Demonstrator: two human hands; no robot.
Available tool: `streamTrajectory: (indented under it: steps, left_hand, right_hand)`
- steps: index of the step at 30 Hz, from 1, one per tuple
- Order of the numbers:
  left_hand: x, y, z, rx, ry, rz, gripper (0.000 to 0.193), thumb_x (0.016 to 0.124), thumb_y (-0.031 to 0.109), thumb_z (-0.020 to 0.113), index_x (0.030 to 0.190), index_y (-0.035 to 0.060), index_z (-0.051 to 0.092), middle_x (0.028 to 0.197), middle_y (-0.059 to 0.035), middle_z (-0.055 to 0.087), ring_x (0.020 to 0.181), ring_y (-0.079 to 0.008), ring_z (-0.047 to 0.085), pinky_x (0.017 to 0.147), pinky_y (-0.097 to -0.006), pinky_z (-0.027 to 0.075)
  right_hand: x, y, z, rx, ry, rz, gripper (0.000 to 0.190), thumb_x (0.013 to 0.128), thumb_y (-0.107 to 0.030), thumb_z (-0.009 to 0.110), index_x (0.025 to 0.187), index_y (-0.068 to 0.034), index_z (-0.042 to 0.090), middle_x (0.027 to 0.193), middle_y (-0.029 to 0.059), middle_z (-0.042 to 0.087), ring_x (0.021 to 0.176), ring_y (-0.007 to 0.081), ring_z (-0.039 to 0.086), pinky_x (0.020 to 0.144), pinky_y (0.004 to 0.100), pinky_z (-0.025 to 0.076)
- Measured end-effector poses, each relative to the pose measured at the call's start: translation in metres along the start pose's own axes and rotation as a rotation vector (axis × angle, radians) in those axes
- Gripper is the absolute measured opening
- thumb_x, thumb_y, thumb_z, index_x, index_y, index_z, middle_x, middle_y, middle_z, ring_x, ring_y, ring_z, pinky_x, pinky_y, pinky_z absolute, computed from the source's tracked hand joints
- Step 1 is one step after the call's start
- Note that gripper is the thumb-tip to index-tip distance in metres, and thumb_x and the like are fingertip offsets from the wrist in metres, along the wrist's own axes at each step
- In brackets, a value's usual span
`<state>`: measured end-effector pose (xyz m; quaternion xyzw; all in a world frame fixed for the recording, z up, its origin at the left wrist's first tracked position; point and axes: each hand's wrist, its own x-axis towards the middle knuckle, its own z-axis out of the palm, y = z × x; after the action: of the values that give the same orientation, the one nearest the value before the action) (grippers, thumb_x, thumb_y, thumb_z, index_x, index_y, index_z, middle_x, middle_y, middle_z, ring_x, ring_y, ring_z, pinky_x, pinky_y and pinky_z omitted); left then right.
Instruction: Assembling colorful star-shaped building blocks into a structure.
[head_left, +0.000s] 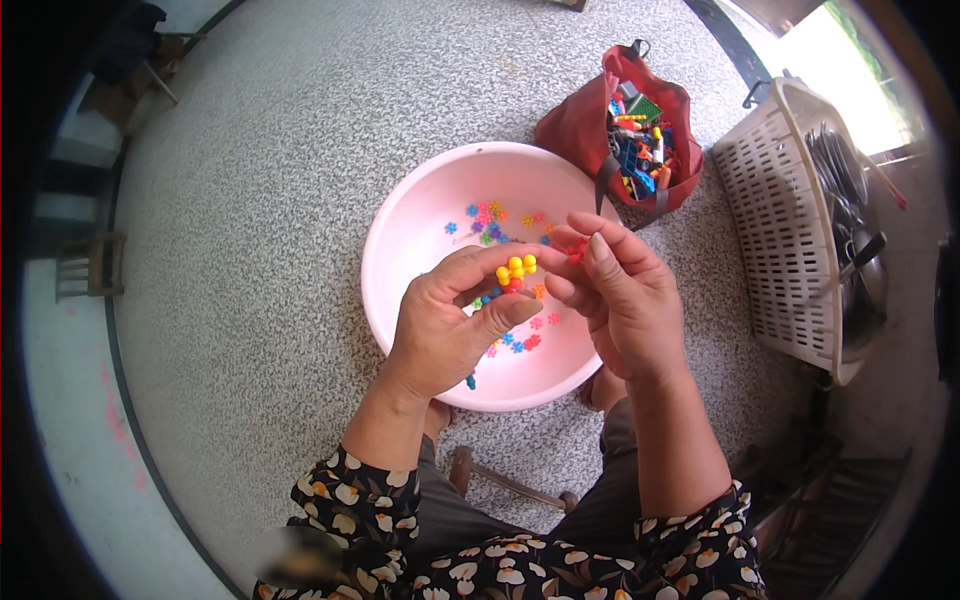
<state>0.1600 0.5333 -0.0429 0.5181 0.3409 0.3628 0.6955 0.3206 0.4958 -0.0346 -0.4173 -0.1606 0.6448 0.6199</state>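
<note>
Above a pink plastic basin (405, 225), my left hand (450, 307) pinches a small cluster of joined plastic beads between thumb and forefinger. Its yellow knobbed piece (516, 268) sits on top of a red piece (511, 285), with blue knobs partly hidden by the fingers. My right hand (630, 300) holds a small red knobbed piece (576, 252) by the fingertips, close to the left forefinger. Loose flower-shaped plastic pieces (487, 217) in several colours lie on the basin's floor. A teal piece (471, 381) shows beside my left wrist; whether it joins the cluster is hidden.
Touching or nearly touching the basin, a red fabric bag (574, 112) stands full of toy building bricks (637, 142). A white slotted plastic basket (780, 225) with metal utensils is at the right. A small wooden chair (94, 264) stands far left on the speckled floor (262, 225).
</note>
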Motion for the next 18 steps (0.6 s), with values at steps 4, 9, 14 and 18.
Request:
streamTrajectory:
  steps: [4, 9, 14, 18]
  left_hand:
    - [-0.0005, -0.0001, 0.0023, -0.071, -0.007, 0.046, 0.048, 0.076, 0.023, 0.068, 0.115, -0.0002, 0.052, 0.087, -0.003, 0.058, 0.078, -0.0084, 0.054, 0.073, -0.0212, 0.046]
    - [-0.0016, 0.0025, 0.0038, -0.066, -0.02, 0.06, 0.049, 0.082, 0.032, 0.059, 0.116, -0.001, 0.05, 0.089, -0.0035, 0.057, 0.077, -0.0079, 0.052, 0.072, -0.02, 0.044]
    - [-0.0025, 0.0002, -0.0024, -0.071, -0.05, 0.021, 0.053, 0.086, 0.041, 0.05, 0.116, -0.0027, 0.05, 0.089, -0.0037, 0.057, 0.078, -0.0076, 0.052, 0.075, -0.0208, 0.042]
    - [-0.003, 0.0002, 0.0012, -0.048, -0.047, 0.045, 0.051, 0.083, 0.039, 0.054, 0.114, -0.0019, 0.053, 0.089, -0.004, 0.058, 0.079, -0.0073, 0.052, 0.076, -0.0203, 0.043]
  right_hand:
    - [-0.0003, 0.0009, 0.0008, 0.011, -0.005, 0.005, 0.022, 0.089, -0.01, 0.05, 0.106, 0.004, 0.051, 0.108, 0.0141, 0.052, 0.094, 0.0247, 0.06, 0.078, 0.0285, 0.052]
    - [0.0003, 0.0032, -0.0069, -0.079, -0.095, 0.0, 0.023, 0.088, -0.008, 0.051, 0.108, 0.003, 0.051, 0.097, 0.0126, 0.058, 0.085, 0.0207, 0.062, 0.076, 0.0287, 0.052]
    - [-0.0026, 0.0012, -0.0024, -0.131, -0.045, -0.04, 0.021, 0.086, -0.006, 0.053, 0.105, 0.003, 0.053, 0.093, 0.0119, 0.06, 0.084, 0.0193, 0.062, 0.074, 0.0275, 0.052]
    - [-0.0054, -0.0005, -0.0032, -0.171, -0.112, -0.112, 0.024, 0.085, -0.005, 0.055, 0.108, 0.004, 0.053, 0.093, 0.0107, 0.06, 0.083, 0.0175, 0.062, 0.073, 0.0265, 0.052]
